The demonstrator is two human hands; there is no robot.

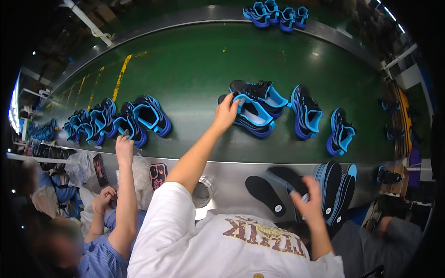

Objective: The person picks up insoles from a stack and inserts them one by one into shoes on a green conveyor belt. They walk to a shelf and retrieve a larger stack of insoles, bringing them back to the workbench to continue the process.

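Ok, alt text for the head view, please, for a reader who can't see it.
The person's left hand grips a black and blue shoe on a green surface; the right hand, blurred, is at a dark insole, near more insoles on a metal ledge. Similar shoes line the surface, and a co-worker's hand touches one at left.

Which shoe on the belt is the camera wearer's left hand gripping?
The nearer shoe of the overlapping middle two: it alone is gripped by the left hand.
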